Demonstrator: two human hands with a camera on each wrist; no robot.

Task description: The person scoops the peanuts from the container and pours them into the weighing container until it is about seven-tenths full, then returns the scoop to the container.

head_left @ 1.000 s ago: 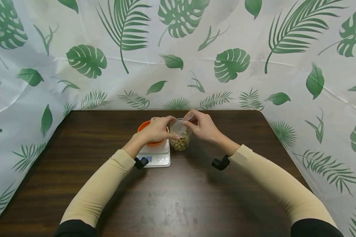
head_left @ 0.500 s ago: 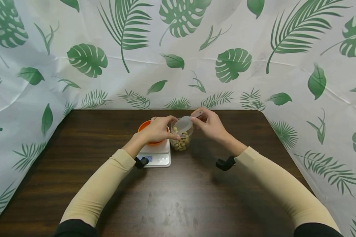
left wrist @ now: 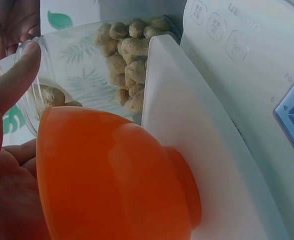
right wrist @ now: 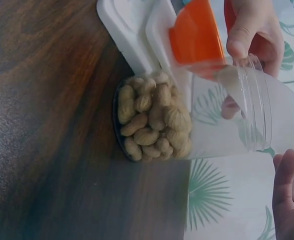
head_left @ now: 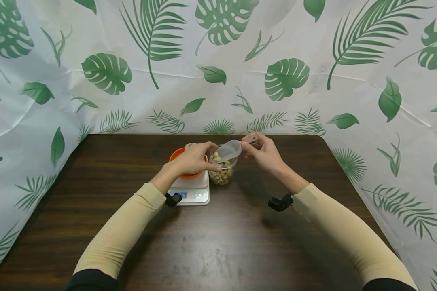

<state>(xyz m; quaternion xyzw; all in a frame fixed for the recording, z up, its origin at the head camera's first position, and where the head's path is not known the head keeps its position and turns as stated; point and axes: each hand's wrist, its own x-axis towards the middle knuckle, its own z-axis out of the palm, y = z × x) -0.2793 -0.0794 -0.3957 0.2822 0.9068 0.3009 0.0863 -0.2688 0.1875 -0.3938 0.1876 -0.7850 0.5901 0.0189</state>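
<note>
My right hand [head_left: 264,153] pinches the handle of a translucent scoop [head_left: 230,150], whose bowl slants into the mouth of a clear jar [right wrist: 219,137]. Unshelled peanuts [right wrist: 156,117] fill the lower part of this jar. A few more peanuts show up near its mouth, by the scoop's tip, in the left wrist view. With thumb and fingers spread round the rim, my left hand [head_left: 191,159] holds the jar and reaches over an orange bowl [left wrist: 102,170]. That bowl stands on a white kitchen scale [head_left: 200,197], just left of the jar; its inside is mostly hidden by the left hand.
The scale's lit display [head_left: 183,195] is partly covered by the left wrist's camera. Everything stands on a dark wooden table [head_left: 218,242], toward its far edge. Behind it hangs a white sheet [head_left: 240,81] printed with green leaves.
My right hand has moved to the right, drawing the scoop back from over the jar's mouth to its right rim. The left hand, jar and bowl have stayed put.
</note>
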